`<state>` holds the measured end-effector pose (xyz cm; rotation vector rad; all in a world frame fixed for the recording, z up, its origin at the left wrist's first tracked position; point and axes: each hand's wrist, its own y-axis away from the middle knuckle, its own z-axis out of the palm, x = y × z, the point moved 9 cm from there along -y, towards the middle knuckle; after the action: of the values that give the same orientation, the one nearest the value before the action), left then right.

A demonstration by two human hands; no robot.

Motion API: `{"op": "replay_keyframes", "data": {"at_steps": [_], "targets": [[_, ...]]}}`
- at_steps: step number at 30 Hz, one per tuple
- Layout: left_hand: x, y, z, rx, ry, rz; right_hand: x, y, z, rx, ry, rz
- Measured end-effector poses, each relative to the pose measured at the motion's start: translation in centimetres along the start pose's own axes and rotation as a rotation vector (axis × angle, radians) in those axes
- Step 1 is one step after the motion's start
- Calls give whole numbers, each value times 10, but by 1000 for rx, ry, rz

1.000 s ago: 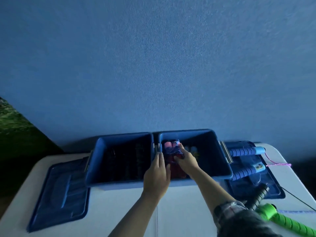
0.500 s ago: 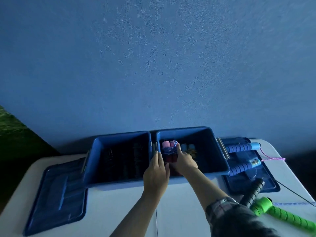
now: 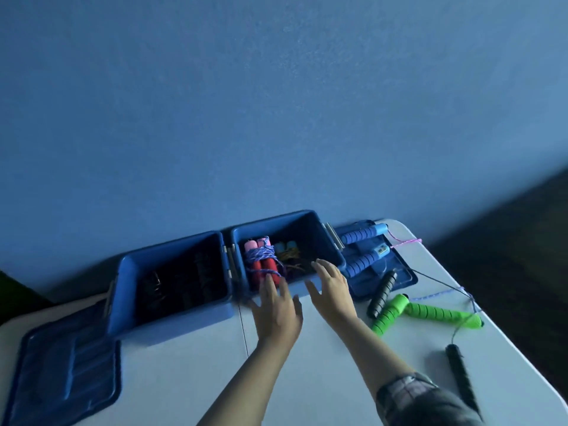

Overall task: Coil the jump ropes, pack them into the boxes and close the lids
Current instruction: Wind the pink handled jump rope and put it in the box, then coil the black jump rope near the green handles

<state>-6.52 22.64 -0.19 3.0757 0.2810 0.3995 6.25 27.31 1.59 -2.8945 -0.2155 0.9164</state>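
Observation:
Two open blue boxes stand side by side at the table's back. The right box (image 3: 333,250) holds a coiled red-handled jump rope (image 3: 262,259) bound with purple cord, and another bundle with light blue handles (image 3: 287,250). Dark coiled ropes lie in the left box (image 3: 123,290). My left hand (image 3: 276,309) hovers with spread fingers just in front of the right box, holding nothing. My right hand (image 3: 330,285) is also spread, at the box's front rim. Both are empty.
One lid (image 3: 66,367) lies flat left of the boxes; another lid (image 3: 402,272) lies at the right under a blue-handled rope (image 3: 362,236). A green-handled rope (image 3: 430,313) and black handles (image 3: 382,290) (image 3: 459,373) lie loose on the white table (image 3: 190,364) at the right.
Both hands have drawn back out of the right box and let go of the red-handled bundle, which now lies inside. The camera view has tilted and shifted right.

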Motion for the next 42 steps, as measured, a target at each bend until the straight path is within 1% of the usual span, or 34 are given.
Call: {"op": "replay_keyframes", "data": {"at_steps": [3,6,9,14,16,20,27,30,34,37,42], "targets": [[21,20,17,-50,-45,35,28,29,-15,28,30,65],[44,41,25,-71,8,70,60,57,-27,9,36,134],[69,60,46,-172,44,102,98,84,-44,48,51,233],[124,76,71,-293,42,185,170,114,-62,-31,160,381],[142,74,78,-307,39,176,194,117,-74,-42,176,406],[175,63,90,-330,58,139,233,116,-89,-103,181,403],[206,44,112,-277,-57,116,276,97,-102,-173,249,342],[209,33,114,-217,-48,68,288,92,-106,-210,292,342],[208,11,123,-215,-34,36,299,100,-95,-301,203,349],[208,3,131,-234,5,28,303,104,-95,-299,178,352],[207,-3,133,-213,50,27,308,115,-95,-291,164,366]]}}
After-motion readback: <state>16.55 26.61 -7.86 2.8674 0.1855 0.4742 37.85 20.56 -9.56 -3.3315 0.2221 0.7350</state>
